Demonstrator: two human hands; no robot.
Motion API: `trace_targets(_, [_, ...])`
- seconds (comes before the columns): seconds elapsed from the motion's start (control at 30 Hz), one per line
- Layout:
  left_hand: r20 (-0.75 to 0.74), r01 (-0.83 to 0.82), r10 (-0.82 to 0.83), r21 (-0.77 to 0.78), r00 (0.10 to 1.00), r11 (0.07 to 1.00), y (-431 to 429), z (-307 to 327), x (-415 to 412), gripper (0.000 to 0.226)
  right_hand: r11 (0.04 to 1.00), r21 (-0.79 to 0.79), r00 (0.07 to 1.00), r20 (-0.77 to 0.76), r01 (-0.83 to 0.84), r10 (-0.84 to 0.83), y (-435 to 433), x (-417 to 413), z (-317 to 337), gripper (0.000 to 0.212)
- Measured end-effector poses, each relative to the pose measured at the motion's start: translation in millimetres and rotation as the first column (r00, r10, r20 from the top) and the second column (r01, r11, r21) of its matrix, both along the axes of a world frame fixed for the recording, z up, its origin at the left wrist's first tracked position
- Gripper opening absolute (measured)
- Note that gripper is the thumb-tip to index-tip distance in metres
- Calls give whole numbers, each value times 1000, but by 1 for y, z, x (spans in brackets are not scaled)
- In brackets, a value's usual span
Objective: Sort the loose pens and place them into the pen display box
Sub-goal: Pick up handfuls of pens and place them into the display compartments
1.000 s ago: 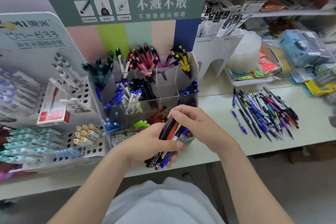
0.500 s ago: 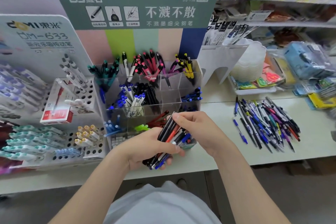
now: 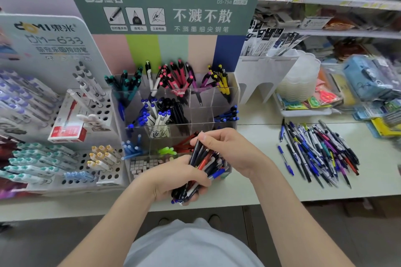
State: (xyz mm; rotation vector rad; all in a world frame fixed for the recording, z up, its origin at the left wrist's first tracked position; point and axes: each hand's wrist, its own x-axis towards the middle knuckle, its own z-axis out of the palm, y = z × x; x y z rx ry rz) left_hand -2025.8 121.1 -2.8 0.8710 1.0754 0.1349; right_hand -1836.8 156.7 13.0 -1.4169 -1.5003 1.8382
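My left hand point(image 3: 173, 180) grips a bundle of mixed pens point(image 3: 206, 169), black, red and blue, just in front of the clear pen display box point(image 3: 201, 112). My right hand point(image 3: 230, 147) pinches the top of a black pen point(image 3: 196, 149) in that bundle. The box has several compartments holding pens grouped by colour: green, pink, yellow, blue, black, red. A pile of loose pens point(image 3: 319, 151) lies on the counter to the right, apart from both hands.
A white pen rack point(image 3: 86, 158) with holes and a red box point(image 3: 67, 130) stands left of the display box. A white stand point(image 3: 262, 76), stacked plastic containers point(image 3: 297, 80) and packaged goods fill the back right. The counter's front edge point(image 3: 282, 199) runs below my hands.
The view has tilted slightly, so everything sits lower in frame. My right hand's fingers have slid along the bundle to pinch one black pen; the left hand keeps its grip.
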Motion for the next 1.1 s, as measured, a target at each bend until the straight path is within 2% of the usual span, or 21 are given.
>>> trace_targets(0.07, [57, -22, 25, -44, 998, 999, -1, -2, -1, 36, 994, -95, 998, -54, -46, 41, -1, 1, 1, 39])
trace_targets(0.13, [83, -25, 31, -66, 996, 997, -2, -6, -1, 46, 990, -113, 996, -55, -81, 75, -2, 3, 2, 41])
trace_targets(0.23, [147, -39, 46, -50, 988, 998, -4, -8, 1, 41, 999, -32, 999, 3, -40, 40, -1, 3, 0, 40])
trace_targets(0.4, [276, -160, 162, -28, 947, 987, -6, -13, 3, 60, 991, 50, 992, -3, 126, -126, 1, 0, 1, 40])
trace_targets(0.53, [272, -210, 185, 65, 944, 975, -9, -13, 1, 53, 963, 139, 973, -7, 231, -233, 4, -2, 4, 40])
trace_targets(0.63, [303, -225, 170, 160, 938, 961, -8, -9, -2, 41, 876, 327, 925, 16, 354, -379, 7, -15, 0, 43])
trace_targets(0.7, [295, -239, 166, 235, 941, 942, -9, -5, -2, 33, 825, 387, 896, -7, 412, -444, 7, -27, -3, 43])
trace_targets(0.83, [239, -264, 199, 283, 950, 922, -11, -4, -7, 21, 891, 345, 949, -4, 296, -314, 4, -39, 2, 40])
trace_targets(0.9, [246, -250, 184, 275, 952, 928, -12, -5, -13, 13, 943, 248, 975, -69, 223, -212, 3, -37, 7, 35])
trace_targets(0.97, [251, -229, 163, 264, 954, 937, -12, -5, -19, 10, 946, 249, 974, -142, 207, -175, 3, -39, 14, 32])
trace_targets(1.03, [166, -186, 143, 289, 976, 939, -13, -6, -24, 16, 877, 296, 916, -254, 379, -310, 9, -44, 17, 30])
trace_targets(1.1, [10, -132, 138, 371, 990, 919, -14, -11, -26, 25, 741, 201, 737, -430, 641, -521, 23, -46, 19, 29])
